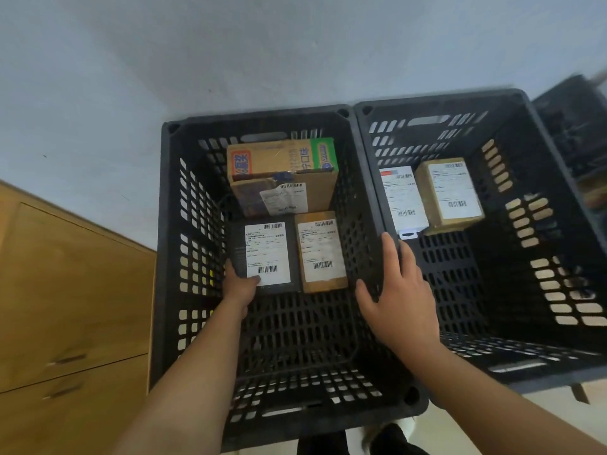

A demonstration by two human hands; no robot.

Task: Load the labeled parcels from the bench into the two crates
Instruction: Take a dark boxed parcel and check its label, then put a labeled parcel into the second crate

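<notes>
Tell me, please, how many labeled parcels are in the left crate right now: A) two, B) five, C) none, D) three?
D: the left crate holds a large cardboard box at its far end, a dark parcel gripped by the left hand, and a small brown parcel beside it.

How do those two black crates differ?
The left crate holds three parcels, the right crate two. The left hand grips a dark parcel in the left crate; the right crate's parcels lie untouched. The right hand rests on the rims between them. Both are black, slotted, side by side.
</notes>
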